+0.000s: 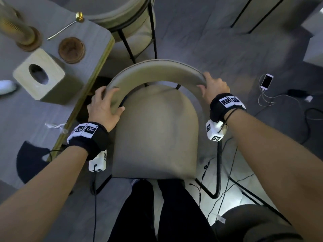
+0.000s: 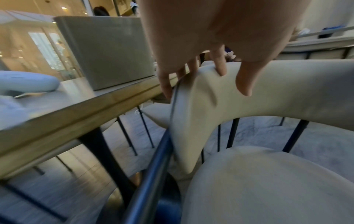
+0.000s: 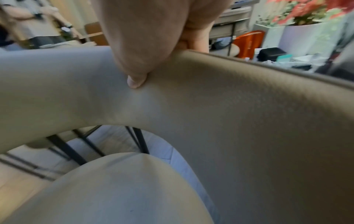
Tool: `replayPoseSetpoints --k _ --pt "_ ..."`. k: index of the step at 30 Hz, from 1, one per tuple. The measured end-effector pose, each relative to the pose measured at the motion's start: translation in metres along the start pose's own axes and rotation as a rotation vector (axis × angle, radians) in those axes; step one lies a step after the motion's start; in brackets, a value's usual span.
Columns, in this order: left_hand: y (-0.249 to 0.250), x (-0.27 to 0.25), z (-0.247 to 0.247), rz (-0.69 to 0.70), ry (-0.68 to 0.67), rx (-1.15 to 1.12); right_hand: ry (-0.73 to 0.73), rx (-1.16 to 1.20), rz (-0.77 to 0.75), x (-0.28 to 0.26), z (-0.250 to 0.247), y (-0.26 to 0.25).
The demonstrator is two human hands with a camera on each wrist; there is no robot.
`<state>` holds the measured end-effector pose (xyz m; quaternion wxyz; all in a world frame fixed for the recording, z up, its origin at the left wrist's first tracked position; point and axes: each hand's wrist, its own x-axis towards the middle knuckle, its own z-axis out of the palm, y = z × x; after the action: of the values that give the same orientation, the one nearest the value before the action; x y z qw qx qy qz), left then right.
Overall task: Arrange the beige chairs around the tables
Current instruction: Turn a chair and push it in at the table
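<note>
Your left hand (image 1: 103,109) and right hand (image 1: 214,88) each grip an end of the curved backrest of one beige chair (image 1: 155,130), which stands just beside the bench (image 1: 97,67) corner. Pushed askew, its frame could strike that gold edge. A second beige chair (image 1: 122,14) stands beyond: two chairs, one bench.

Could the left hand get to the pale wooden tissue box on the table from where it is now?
Probably yes. The left hand grips the beige chair's curved backrest; the pale wooden tissue box sits near the table's edge, nothing between them, but it must let go first.
</note>
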<state>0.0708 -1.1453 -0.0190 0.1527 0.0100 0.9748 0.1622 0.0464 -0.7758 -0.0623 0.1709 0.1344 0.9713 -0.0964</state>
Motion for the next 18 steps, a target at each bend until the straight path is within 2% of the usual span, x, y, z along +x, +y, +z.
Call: replayPoseSetpoints --k 3,6,11,14,16,18 --pt "0.022 -0.001 0.007 0.093 -0.043 -0.063 -0.032 0.011 0.12 0.006 -0.008 0.04" --pt "0.04 0.001 0.019 0.175 -0.029 -0.058 -0.055 0.03 0.222 -0.001 -0.013 0.075" --pt "0.048 0.012 0.036 0.136 -0.027 -0.116 -0.012 0.039 0.339 -0.029 -0.015 0.105" --pt "0.041 0.02 0.043 0.104 -0.154 -0.203 -0.002 0.081 0.433 -0.039 -0.012 0.112" --pt "0.04 0.017 0.047 0.157 -0.249 -0.198 0.003 0.102 0.521 -0.047 -0.01 0.12" --pt "0.042 0.011 0.052 0.226 -0.269 -0.205 0.005 0.112 0.618 -0.056 -0.008 0.13"
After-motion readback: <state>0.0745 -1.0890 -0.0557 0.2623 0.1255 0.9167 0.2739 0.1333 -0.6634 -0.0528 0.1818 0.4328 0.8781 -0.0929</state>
